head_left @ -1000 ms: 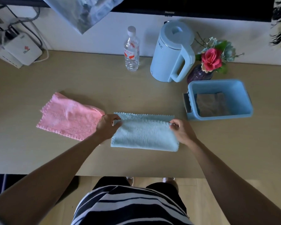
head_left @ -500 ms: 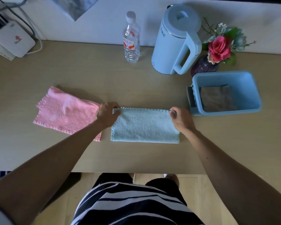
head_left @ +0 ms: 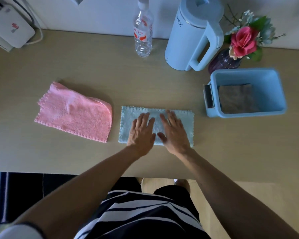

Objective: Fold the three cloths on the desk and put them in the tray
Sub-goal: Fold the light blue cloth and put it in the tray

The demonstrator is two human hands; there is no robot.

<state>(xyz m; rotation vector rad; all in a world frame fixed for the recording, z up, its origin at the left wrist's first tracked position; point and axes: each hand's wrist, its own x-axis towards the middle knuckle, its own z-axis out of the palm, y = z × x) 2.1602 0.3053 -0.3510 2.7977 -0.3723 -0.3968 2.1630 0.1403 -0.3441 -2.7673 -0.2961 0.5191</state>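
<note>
Middle of blue cloth (head_left: 186, 122) hidden under left hand (head_left: 141, 130) and right hand (head_left: 173, 131), both flat on it, so no idea how layers sit there. Left wrist bit smeared.

Far behind blue cloth: bottle (head_left: 142, 31) cap clipped by top edge, label print too small to read. Kettle (head_left: 188, 40) lid cut off too.

Far left of blue cloth: white box (head_left: 10, 30) runs off frame.

Right of blue cloth: brown cloth (head_left: 236, 99) in tray (head_left: 245, 71) too dim to count folds. Vase (head_left: 223, 62) half hidden behind tray and kettle handle.

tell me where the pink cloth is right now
In the head view, the pink cloth lies on the left side of the desk, just left of the blue cloth, with a narrow gap between them.
</note>
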